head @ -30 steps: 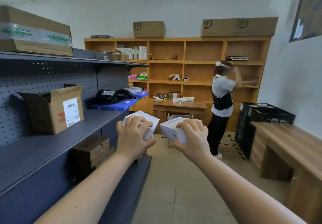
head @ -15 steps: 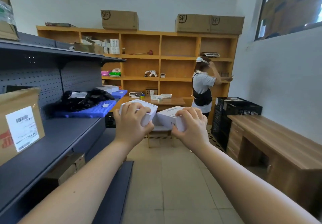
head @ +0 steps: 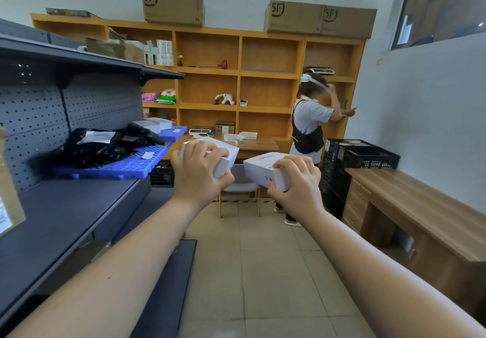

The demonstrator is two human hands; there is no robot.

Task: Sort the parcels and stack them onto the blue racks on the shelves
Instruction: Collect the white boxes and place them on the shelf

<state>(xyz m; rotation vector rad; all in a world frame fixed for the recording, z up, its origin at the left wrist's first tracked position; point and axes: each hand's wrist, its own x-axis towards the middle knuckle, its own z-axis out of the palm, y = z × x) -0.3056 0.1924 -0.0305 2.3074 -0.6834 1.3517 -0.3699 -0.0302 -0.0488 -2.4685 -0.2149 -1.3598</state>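
Observation:
I hold two small white boxes out in front of me over the aisle. My left hand (head: 201, 173) grips the left white box (head: 228, 153) from above. My right hand (head: 295, 180) grips the right white box (head: 259, 169) at its near end. To the left, a blue rack (head: 118, 166) lies on the grey metal shelf (head: 65, 214) and carries black bagged parcels (head: 105, 145). A second blue rack (head: 172, 134) further along holds white boxes (head: 152, 124).
A brown carton (head: 8, 201) stands at the left edge of the shelf. A person (head: 310, 130) stands at the wooden shelving (head: 263, 74) ahead. Black crates (head: 363, 156) and a wooden desk (head: 420, 206) line the right wall. A chair (head: 239, 188) stands in the aisle.
My view has moved forward along the grey shelf, so the brown carton slid to the left edge and the blue racks came closer. Both hands keep their boxes.

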